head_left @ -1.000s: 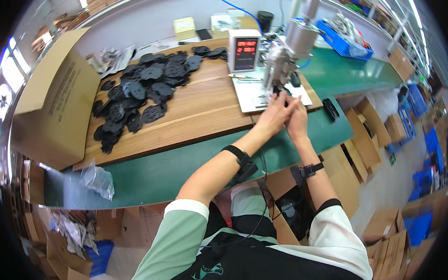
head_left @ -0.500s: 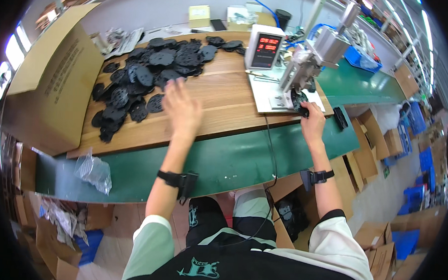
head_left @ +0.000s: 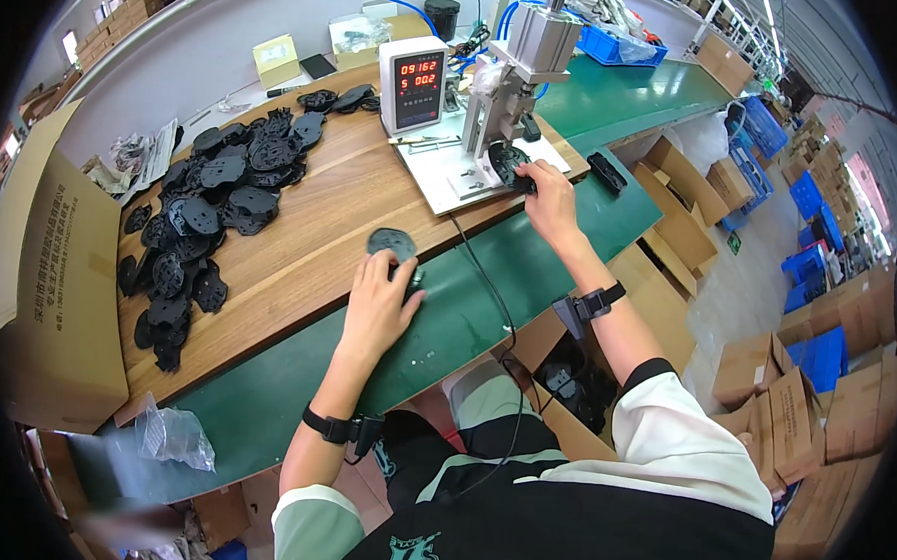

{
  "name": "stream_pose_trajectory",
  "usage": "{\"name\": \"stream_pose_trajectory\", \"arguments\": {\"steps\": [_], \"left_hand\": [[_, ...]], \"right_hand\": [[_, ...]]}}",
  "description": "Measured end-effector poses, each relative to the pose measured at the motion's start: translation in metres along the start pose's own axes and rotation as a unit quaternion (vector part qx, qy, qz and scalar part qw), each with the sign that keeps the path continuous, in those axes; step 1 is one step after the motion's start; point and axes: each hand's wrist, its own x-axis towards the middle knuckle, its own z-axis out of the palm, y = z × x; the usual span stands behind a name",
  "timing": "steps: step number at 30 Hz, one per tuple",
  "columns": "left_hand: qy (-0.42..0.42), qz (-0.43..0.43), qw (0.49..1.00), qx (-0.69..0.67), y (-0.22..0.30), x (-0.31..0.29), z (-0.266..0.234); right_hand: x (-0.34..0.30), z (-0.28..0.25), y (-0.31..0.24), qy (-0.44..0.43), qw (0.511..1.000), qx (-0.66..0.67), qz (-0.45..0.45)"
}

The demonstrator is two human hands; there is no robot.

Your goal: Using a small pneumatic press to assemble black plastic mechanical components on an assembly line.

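Note:
My left hand (head_left: 375, 302) is closed on the edge of a round black plastic disc (head_left: 391, 242), above the front edge of the wooden board. At the small bench press (head_left: 501, 112), my right hand (head_left: 552, 199) pinches another black plastic part (head_left: 510, 167), which stands tilted on edge beneath the press head. Its far side is hidden by the press. To the left lies a loose pile of black plastic discs (head_left: 223, 170), some overlapping, with holes and slots in them.
A white control box (head_left: 413, 86) with a red display stands beside the press on a white base plate (head_left: 440, 195). An open cardboard box (head_left: 63, 293) borders the pile on the left. A black cable (head_left: 488, 282) hangs over the green bench edge. A clear plastic bag (head_left: 173, 436) lies at the front left.
My left hand has left the pile and come toward me, now with a black disc in it. My right hand stays at the press with its part. The whole view has turned.

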Motion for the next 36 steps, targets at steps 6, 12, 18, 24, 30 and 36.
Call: {"name": "stream_pose_trajectory", "arguments": {"steps": [6,12,18,24,30,36], "left_hand": [[-0.013,-0.001,0.998,0.054,-0.007,-0.001,0.005],[0.062,-0.032,0.998,0.01,-0.004,0.004,-0.008],[0.065,0.052,0.994,0.068,-0.006,0.026,0.007],[0.061,0.161,0.98,0.097,0.059,0.107,0.036],[0.054,0.187,0.966,0.171,0.092,0.16,0.069],[0.041,0.164,0.962,0.214,0.083,0.179,0.096]], "right_hand": [[0.0,0.001,0.005,-0.006,1.0,-0.001,-0.004],[-0.001,0.002,0.007,-0.01,1.0,0.009,-0.005],[0.008,-0.001,0.013,-0.02,1.0,0.01,-0.003],[-0.027,-0.038,-0.005,0.054,0.984,0.161,0.058],[-0.163,-0.1,-0.022,0.185,0.958,0.152,0.158],[-0.309,-0.087,0.041,0.129,0.921,0.101,0.354]]}}
